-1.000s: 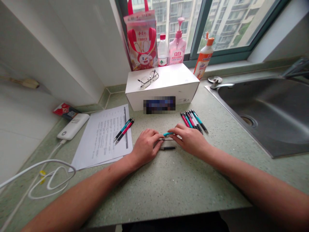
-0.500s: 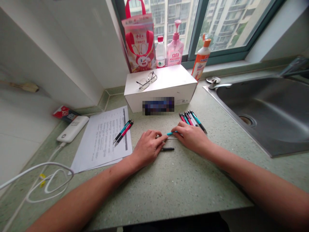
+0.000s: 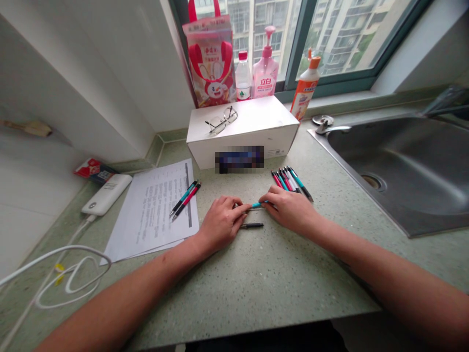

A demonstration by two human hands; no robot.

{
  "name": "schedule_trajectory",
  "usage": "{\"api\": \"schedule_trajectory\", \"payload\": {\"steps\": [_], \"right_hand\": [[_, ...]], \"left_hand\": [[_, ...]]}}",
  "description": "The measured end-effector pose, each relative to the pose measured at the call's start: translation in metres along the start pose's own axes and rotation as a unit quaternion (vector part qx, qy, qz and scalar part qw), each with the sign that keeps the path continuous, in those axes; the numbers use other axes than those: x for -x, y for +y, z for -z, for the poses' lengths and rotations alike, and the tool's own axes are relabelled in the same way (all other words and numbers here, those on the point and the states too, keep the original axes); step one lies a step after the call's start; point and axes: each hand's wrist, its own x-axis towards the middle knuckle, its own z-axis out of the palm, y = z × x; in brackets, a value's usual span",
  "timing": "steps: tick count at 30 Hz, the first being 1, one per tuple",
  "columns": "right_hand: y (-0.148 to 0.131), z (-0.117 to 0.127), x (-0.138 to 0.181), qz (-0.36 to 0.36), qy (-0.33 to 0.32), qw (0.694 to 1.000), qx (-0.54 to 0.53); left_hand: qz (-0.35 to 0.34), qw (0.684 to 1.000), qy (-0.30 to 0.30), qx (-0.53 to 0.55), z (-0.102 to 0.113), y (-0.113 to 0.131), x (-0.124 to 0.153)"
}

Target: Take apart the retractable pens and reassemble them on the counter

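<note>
A teal pen barrel (image 3: 255,206) lies level between my two hands, just above the counter. My right hand (image 3: 287,205) pinches its right end between thumb and fingers. At the barrel's left end, the fingertips of my left hand (image 3: 223,221) are closed on it; the tip itself is hidden by them. Just below the barrel runs a thin whitish rod (image 3: 258,209), like a pen refill, its ends covered by my hands. A black pen piece (image 3: 252,225) rests on the counter beside my left fingers, its left end partly hidden.
Several pens (image 3: 291,182) lie in a row beyond my right hand. Two pens (image 3: 185,200) rest on printed sheets (image 3: 146,215) at left. Behind stands a white box (image 3: 249,120) with glasses (image 3: 222,121) on top. A power bank (image 3: 107,194) with cable is left, a sink (image 3: 403,181) right.
The teal barrel has shifted slightly left, and more of it shows between my fingertips. My left fingertips now meet its left end. The view has moved slightly.
</note>
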Motion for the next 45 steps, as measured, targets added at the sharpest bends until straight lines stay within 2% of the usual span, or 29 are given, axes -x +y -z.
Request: {"api": "schedule_trajectory", "payload": {"steps": [5, 12, 21, 29, 34, 39, 45], "right_hand": [[-0.006, -0.003, -0.001, 0.014, 0.010, 1.000, -0.017], [-0.009, -0.002, -0.001, -0.001, 0.003, 0.999, -0.032], [-0.009, -0.002, -0.002, 0.000, -0.001, 0.999, -0.039], [-0.007, -0.003, -0.001, -0.001, 0.000, 0.999, -0.041], [0.002, 0.001, -0.001, -0.023, 0.002, 0.999, -0.026], [0.009, 0.005, -0.001, -0.045, 0.000, 0.999, -0.008], [0.008, 0.004, 0.001, -0.053, 0.001, 0.999, -0.004]], "left_hand": [[0.002, 1.000, -0.002, 0.006, -0.001, -0.002, 0.000], [0.040, 0.998, 0.036, 0.028, 0.001, -0.002, 0.001], [0.011, 1.000, 0.016, 0.022, 0.001, -0.003, 0.001], [0.037, 0.999, 0.019, 0.031, 0.001, -0.003, 0.001], [0.075, 0.997, 0.035, 0.008, -0.001, -0.007, 0.000], [0.109, 0.991, 0.056, -0.057, 0.001, -0.021, 0.002], [0.116, 0.989, 0.065, -0.072, 0.002, -0.028, 0.005]]}}
